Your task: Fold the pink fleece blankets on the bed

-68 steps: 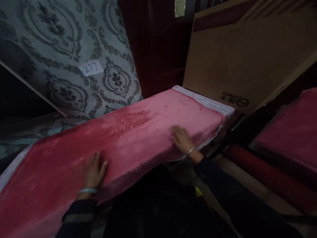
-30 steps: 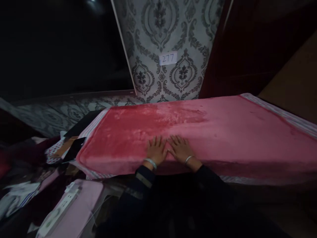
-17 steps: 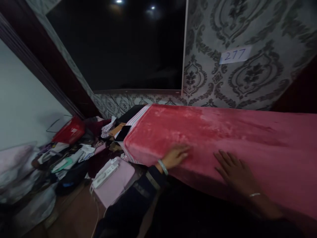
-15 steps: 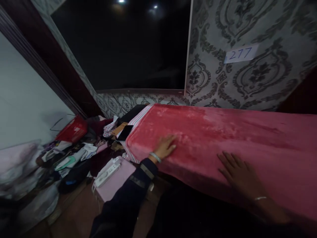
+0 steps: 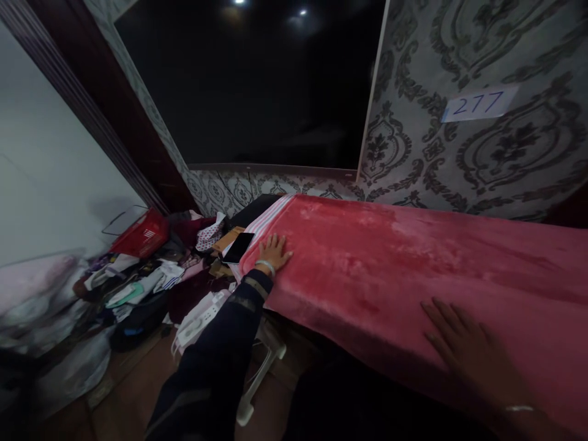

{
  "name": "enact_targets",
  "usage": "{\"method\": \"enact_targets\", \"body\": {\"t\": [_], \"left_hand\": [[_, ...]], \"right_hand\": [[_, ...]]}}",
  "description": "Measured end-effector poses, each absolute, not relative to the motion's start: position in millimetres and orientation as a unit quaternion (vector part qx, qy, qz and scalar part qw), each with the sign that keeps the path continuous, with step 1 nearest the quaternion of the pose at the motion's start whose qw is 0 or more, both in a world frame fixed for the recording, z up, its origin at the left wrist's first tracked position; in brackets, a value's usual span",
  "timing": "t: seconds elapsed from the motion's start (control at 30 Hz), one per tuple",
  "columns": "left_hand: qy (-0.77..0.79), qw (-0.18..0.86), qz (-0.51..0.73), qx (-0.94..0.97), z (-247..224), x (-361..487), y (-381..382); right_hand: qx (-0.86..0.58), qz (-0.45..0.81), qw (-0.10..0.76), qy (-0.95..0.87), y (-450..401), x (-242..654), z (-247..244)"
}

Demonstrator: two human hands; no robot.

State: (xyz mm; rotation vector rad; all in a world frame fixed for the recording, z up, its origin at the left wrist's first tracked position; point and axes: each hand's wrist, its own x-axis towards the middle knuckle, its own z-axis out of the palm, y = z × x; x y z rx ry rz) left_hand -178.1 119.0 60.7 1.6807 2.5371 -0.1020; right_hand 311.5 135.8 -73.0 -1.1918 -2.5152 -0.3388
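A red plush blanket (image 5: 349, 257) covers a long raised surface along the wall, its front side hanging down. Flat on its left end rests my left hand (image 5: 272, 253), fingers spread, a bracelet at the wrist. My right hand (image 5: 468, 349) lies open on the paler pink front part of the blanket, also with spread fingers and a bracelet. Striped cloth (image 5: 272, 214) shows from under the blanket's left edge. Just left of my left hand is a black phone (image 5: 239, 247), lying by that edge.
A large dark television (image 5: 257, 86) hangs on the patterned wall, with a "277" paper (image 5: 480, 104) to its right. Left on the floor are a red basket (image 5: 144, 236), piled clothes (image 5: 138, 291) and plastic bags (image 5: 76, 367). A white power strip (image 5: 199, 321) lies near my left sleeve.
My left hand has slid left across the blanket toward its left end. My right hand stays spread on the blanket. The view has shifted slightly to the left.
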Motion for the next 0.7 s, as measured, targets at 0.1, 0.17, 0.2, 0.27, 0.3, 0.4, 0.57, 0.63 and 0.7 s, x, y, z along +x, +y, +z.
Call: {"method": "enact_targets", "body": {"t": [0.1, 0.17, 0.2, 0.27, 0.3, 0.4, 0.57, 0.63, 0.7], "left_hand": [[0.847, 0.030, -0.054, 0.527, 57, -189, 134], [0.856, 0.025, -0.055, 0.514, 52, -190, 136], [0.859, 0.020, -0.056, 0.508, 50, -190, 134], [0.863, 0.014, -0.057, 0.502, 48, -190, 128], [0.863, 0.014, -0.059, 0.501, 48, -190, 124], [0.862, 0.021, -0.067, 0.502, 53, -191, 111], [0.887, -0.009, -0.070, 0.457, 63, -163, 103], [0.881, -0.029, -0.045, 0.470, 63, -133, 109], [0.841, -0.015, -0.016, 0.540, 59, -97, 119]], "right_hand": [[-0.422, -0.131, 0.168, -0.881, 137, 311, -74], [-0.421, -0.128, 0.162, -0.883, 139, 312, -76], [-0.420, -0.124, 0.159, -0.885, 139, 313, -77], [-0.421, -0.113, 0.150, -0.887, 140, 313, -76], [-0.425, -0.107, 0.145, -0.887, 140, 312, -75], [-0.454, -0.098, 0.136, -0.875, 136, 306, -66], [-0.479, -0.091, 0.147, -0.861, 131, 294, -51], [-0.486, -0.091, 0.149, -0.856, 130, 291, -49], [-0.491, -0.087, 0.146, -0.855, 130, 290, -48]]}}
